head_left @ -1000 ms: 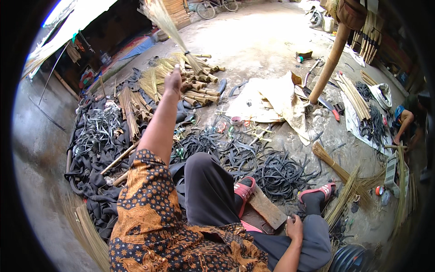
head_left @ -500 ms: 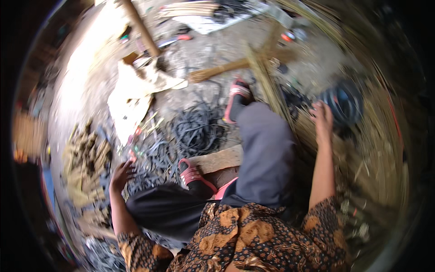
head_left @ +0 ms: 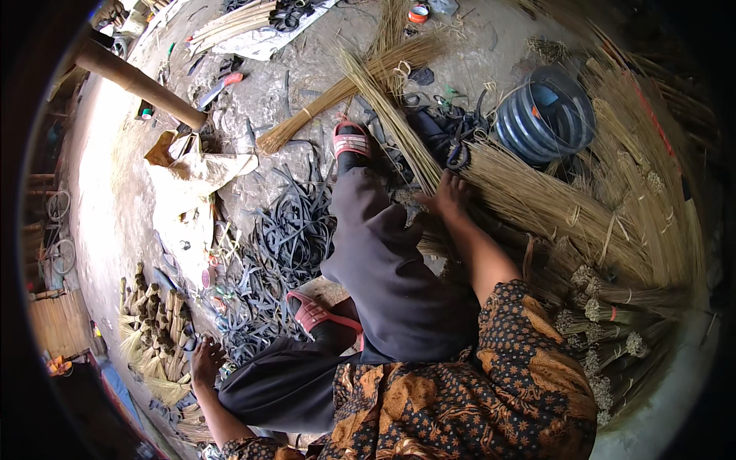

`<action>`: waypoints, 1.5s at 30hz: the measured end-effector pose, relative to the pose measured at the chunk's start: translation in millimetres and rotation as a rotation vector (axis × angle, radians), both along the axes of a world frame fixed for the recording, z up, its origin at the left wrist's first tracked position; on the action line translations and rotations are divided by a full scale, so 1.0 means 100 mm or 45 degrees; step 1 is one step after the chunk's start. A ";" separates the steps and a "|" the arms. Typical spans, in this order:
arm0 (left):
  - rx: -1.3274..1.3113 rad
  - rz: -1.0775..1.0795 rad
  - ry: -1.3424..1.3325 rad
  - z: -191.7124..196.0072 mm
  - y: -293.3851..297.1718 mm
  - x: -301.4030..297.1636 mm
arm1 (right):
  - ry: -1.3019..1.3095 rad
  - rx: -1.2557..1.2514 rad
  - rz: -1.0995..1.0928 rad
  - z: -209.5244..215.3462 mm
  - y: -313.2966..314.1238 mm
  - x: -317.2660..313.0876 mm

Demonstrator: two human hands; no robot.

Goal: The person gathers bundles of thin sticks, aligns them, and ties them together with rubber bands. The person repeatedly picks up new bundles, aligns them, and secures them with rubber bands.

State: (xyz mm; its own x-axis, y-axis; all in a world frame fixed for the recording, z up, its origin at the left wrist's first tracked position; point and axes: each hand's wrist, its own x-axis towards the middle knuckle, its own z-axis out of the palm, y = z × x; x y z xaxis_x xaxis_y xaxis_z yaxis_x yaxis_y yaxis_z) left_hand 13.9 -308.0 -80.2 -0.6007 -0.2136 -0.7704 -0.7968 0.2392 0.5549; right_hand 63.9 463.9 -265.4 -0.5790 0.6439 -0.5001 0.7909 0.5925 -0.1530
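Since a second ago the view had swung right, off the stick pile and onto the broom-straw bundles [head_left: 552,207]. Right hand [head_left: 448,195] now rested fingers-spread on the straw, its grip flat and closed on nothing (it had been down by the knee). Left hand [head_left: 205,360] had dropped from its raised reach to the floor beside the short stick bundles [head_left: 157,322], open, holding nothing. Attention looked shifted to the straw lying right of the legs.

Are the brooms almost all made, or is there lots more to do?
Some look done: tied broom bundles lie stacked at the right. In hand: the right hand reaches into loose straw, the left hand rests by short bundles. Plenty of loose straw remains.
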 end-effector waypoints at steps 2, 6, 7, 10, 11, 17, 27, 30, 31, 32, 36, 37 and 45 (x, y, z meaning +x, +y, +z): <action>-0.045 -0.070 0.009 0.02 0.08 -0.12 | 0.115 -0.018 -0.005 -0.01 -0.14 0.02; 0.063 -0.314 0.025 0.00 0.28 -0.64 | 0.436 0.149 0.003 0.22 -0.15 0.09; 0.034 -0.350 -0.035 -0.04 0.36 -0.89 | 0.523 0.149 -0.005 0.36 -0.09 0.14; -0.097 -0.638 0.140 -0.12 0.67 -1.64 | 1.173 0.315 0.089 1.05 0.08 0.38; -0.153 -0.718 0.212 -0.14 0.84 -1.89 | 1.350 0.250 0.081 1.37 0.11 0.55; 0.079 -0.891 0.440 -0.64 2.35 -2.82 | 1.530 0.247 -0.166 2.98 0.20 1.82; -0.083 -1.371 0.097 -0.88 3.05 -2.78 | 0.433 1.159 -1.236 3.80 0.55 4.62; -0.050 -1.252 0.084 -0.89 2.87 -2.78 | -0.017 1.163 -1.483 3.89 0.54 5.51; -0.021 -1.269 0.026 -0.89 2.78 -2.76 | -0.363 1.072 -1.597 3.92 0.57 5.76; 0.006 -1.287 -0.033 -0.88 2.67 -2.74 | -0.389 1.038 -1.699 3.92 0.53 5.98; 0.204 -1.315 -0.169 -0.86 2.46 -2.70 | -0.406 0.794 -2.095 3.93 0.36 6.61; 0.154 -1.234 -0.177 -0.84 2.45 -2.70 | -0.401 0.777 -2.095 3.90 0.32 6.68; 0.118 -1.143 -0.212 -0.72 2.70 -2.64 | -0.408 0.654 -2.062 3.64 0.42 7.19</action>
State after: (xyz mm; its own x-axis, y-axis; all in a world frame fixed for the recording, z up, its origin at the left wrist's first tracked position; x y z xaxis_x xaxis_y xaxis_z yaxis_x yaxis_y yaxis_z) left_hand -250.4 -38.4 -152.6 -0.3907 0.3465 -0.8528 -0.4052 0.7671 0.4973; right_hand 783.3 505.5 98.2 0.8393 0.5428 -0.0300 0.5436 -0.8377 0.0515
